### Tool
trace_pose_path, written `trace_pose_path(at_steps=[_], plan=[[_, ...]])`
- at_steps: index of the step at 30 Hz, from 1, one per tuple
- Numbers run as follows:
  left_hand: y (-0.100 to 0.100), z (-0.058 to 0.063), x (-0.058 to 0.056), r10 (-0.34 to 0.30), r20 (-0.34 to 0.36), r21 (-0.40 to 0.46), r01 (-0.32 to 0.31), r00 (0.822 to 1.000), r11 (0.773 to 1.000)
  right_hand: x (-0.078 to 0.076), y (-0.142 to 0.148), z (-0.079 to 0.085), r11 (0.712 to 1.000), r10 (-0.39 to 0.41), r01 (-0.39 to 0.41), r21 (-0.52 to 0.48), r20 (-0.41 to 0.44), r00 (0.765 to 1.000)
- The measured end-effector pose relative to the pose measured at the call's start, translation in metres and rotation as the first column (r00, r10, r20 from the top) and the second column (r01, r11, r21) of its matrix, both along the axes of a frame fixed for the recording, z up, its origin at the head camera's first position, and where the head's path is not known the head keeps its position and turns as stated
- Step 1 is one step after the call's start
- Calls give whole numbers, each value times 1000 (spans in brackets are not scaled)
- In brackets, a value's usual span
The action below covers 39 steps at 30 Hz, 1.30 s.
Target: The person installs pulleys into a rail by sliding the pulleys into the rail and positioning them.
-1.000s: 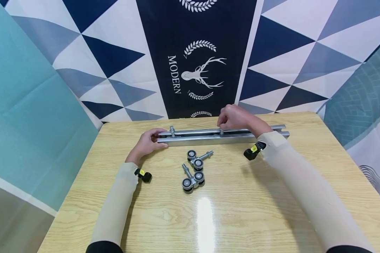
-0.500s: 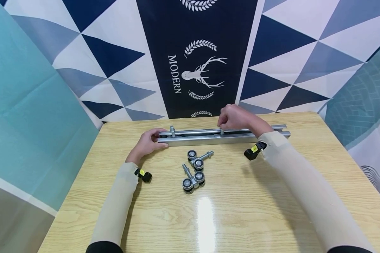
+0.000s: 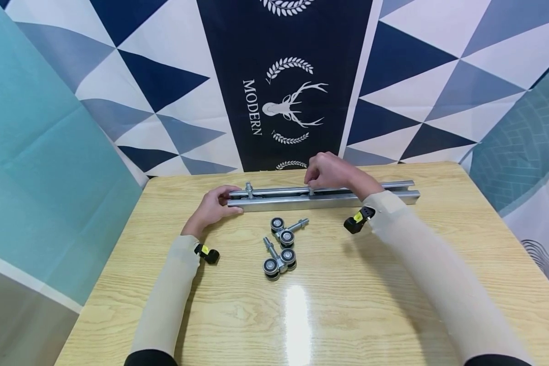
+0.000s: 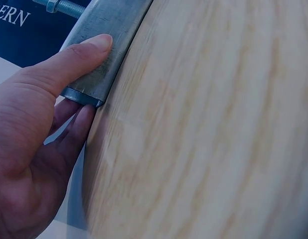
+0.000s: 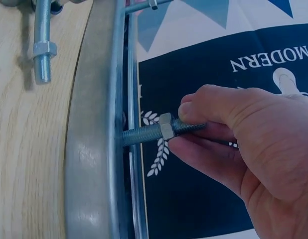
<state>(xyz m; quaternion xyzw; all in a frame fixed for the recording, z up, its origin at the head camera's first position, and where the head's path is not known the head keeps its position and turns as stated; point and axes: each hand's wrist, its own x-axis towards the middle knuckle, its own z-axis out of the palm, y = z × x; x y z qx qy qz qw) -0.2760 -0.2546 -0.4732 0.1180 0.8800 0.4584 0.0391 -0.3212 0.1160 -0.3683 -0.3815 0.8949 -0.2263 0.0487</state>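
Your rail (image 3: 293, 204) lies lengthwise from left to right near the far edge of the table (image 3: 361, 305), its long slot facing up. Two bolts stick up out of that slot: the near bolt (image 5: 144, 135), about midway along the rail, and the end bolt (image 3: 249, 190), close to the rail's left end. Each carries a nut; the one on the near bolt (image 5: 166, 126) sits just below your fingertips.

Your right hand (image 3: 331, 170) pinches the top of the near bolt, thumb against fingers on the thread. Your left hand (image 3: 212, 206) grips the left end of the rail, thumb flat along its front face and fingers round the other side at the open end.

On your side of the rail lie two loose rollers, the upper one (image 3: 287, 237) with its stem pointing right and away from you, the lower one (image 3: 281, 260) with its stem pointing left and away. They lie just beside each other; you cannot tell whether their wheels touch.

You wear pale sleeves (image 3: 444, 284) and a small black camera (image 3: 358, 219) at each wrist. Behind the table hangs a cloth (image 3: 293, 51) with triangles, a deer's head and the word MODERN.
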Motion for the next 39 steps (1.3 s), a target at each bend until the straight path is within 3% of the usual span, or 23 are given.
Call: trace_pose_path(at_steps=[20, 39], plan=[[-1, -3, 0, -2, -12, -7, 2, 1000, 1000, 6, -32, -6, 997, -62, 62, -41, -10, 998], [1, -1, -1, 4, -4, -7, -4, 1000, 1000, 6, -36, -7, 995, -93, 94, -31, 8, 996]])
